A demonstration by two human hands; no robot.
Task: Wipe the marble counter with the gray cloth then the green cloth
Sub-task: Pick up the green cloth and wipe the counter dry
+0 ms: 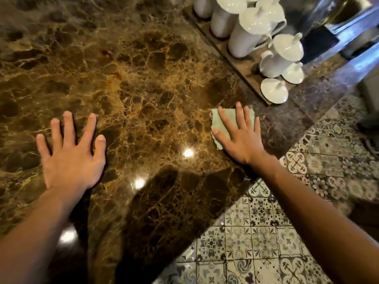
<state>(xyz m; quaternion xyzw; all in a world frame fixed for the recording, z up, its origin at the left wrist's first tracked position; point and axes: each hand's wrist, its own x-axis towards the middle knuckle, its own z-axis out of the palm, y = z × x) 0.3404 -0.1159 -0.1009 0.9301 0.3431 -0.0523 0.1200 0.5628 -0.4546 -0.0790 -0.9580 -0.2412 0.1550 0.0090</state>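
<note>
Marble counter under wipe: the right hand pressed flat, fingers spread and unclenched, on one green cloth, which lay beneath the palm and showed past the thumb and between the fingers. The left hand rested open and empty, fingers splayed on bare stone, well apart from the cloth. No gray cloth was visible, so the second, green stage seemed under way; the next stroke likely called for steady downward pressure. Beyond the right fingertips stood one wooden tray with several white pots, count unclear.
</note>
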